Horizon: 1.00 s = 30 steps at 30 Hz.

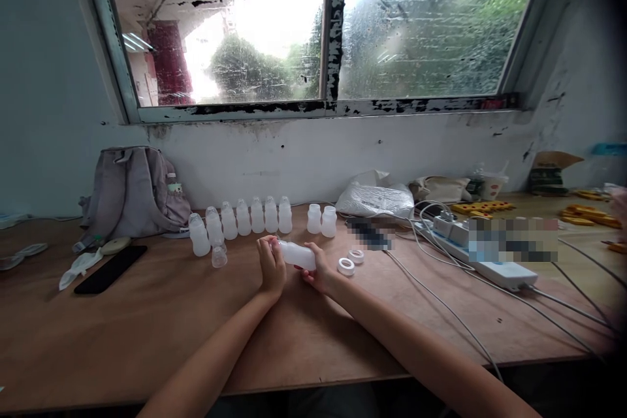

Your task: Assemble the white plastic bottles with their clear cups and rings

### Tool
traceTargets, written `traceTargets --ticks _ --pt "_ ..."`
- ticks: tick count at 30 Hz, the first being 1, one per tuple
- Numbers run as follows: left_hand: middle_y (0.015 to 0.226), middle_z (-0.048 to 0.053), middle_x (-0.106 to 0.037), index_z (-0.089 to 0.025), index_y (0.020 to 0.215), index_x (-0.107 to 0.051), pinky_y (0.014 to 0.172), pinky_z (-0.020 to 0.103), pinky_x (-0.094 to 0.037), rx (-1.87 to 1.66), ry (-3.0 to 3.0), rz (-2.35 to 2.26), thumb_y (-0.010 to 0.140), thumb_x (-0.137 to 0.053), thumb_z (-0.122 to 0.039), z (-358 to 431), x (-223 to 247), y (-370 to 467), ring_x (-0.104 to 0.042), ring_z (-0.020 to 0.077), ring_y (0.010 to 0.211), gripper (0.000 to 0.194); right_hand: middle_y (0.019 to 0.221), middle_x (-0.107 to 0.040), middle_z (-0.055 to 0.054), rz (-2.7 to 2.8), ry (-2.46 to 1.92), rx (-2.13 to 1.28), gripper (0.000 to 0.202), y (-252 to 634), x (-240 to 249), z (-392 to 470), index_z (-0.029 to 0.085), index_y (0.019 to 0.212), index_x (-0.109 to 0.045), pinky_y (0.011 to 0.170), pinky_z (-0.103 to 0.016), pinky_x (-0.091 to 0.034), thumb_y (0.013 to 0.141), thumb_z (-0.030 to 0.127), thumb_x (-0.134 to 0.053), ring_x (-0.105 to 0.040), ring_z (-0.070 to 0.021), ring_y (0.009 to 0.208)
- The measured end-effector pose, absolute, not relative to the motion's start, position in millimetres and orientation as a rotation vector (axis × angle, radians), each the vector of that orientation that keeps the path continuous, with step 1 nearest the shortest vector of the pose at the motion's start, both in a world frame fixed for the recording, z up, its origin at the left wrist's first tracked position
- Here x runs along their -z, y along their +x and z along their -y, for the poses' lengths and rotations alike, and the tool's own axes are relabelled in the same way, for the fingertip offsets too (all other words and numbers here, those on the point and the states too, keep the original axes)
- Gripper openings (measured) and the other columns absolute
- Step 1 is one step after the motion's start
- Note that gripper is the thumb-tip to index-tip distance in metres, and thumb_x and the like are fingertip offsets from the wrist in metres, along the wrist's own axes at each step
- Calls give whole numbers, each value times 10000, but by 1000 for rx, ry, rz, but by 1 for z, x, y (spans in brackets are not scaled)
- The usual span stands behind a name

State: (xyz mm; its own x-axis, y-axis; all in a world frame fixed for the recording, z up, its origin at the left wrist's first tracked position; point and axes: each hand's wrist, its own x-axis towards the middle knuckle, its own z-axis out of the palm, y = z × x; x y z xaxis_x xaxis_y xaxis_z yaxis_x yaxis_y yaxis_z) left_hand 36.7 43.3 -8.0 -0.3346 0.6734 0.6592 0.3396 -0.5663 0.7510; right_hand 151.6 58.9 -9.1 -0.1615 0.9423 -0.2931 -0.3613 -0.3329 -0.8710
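Observation:
A translucent white baby bottle [296,255] lies sideways between my hands, held just above the table. My left hand [272,264] is closed around its capped left end. Around the base at the other end wrap the fingers of my right hand [319,269]. Behind them stands a row of several capped bottles [243,217]. Two bottles without caps [322,220] stand to the right of that row. Two white screw rings [346,266] lie on the table right of my right hand. A clear cap [219,257] sits in front of the row's left end.
On the wooden table [147,339], a grey backpack [132,192] leans against the wall, with a black phone [112,270] before it. To the right are a silver plastic bag [376,198], a white power strip [482,264] with trailing cables, and yellow parts [588,214].

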Motion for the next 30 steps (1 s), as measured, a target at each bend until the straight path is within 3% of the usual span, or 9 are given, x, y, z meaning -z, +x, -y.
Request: traceTargets --ticks 5,10,15,22,25,30 --pt "893 57 -430 -201 856 -399 779 325 -378 -2005 1672 -1292 862 -281 -308 -32 4 38 -455 174 834 160 463 -487 -4 709 -1094 -1752 313 152 2 -53 157 796 -441 225 -147 -219 744 457 -369 -348 -67 271" --pt "932 56 -412 -200 926 -385 791 321 -376 -2030 1745 -1263 824 -384 -285 -30 6 39 -442 174 868 132 438 -491 0 793 -1085 -1772 335 160 3 -60 153 723 -460 240 -171 -284 737 481 -394 -399 -86 290" --pt "1054 76 -362 -203 1032 -350 852 332 -360 -2036 1872 -1177 681 -597 -284 -34 6 35 -409 200 995 437 381 -473 7 991 -1023 -1758 414 163 2 -63 141 679 -494 241 -182 -307 750 534 -384 -407 -94 285" --pt "1214 108 -304 -258 1234 -176 859 335 -389 -1981 1573 -1103 647 -640 -307 -41 -1 32 -446 206 1031 751 601 -600 -59 1153 -836 -1906 497 152 1 -54 120 819 -530 329 -199 -417 783 570 -322 -505 -98 381" --pt "1248 110 -304 -285 1269 -135 835 328 -412 -1896 1500 -1041 639 -648 -328 -50 -2 27 -486 198 998 814 646 -601 -53 1234 -792 -1899 476 147 0 -47 142 909 -523 355 -203 -432 761 571 -380 -531 -110 438" --pt "1125 111 -474 -210 1284 -196 805 306 -423 -1688 1552 -1063 645 -628 -401 -64 9 20 -524 202 953 795 662 -585 -20 1244 -736 -1813 344 142 1 -42 181 978 -509 458 -222 -472 776 455 -456 -559 -124 550"
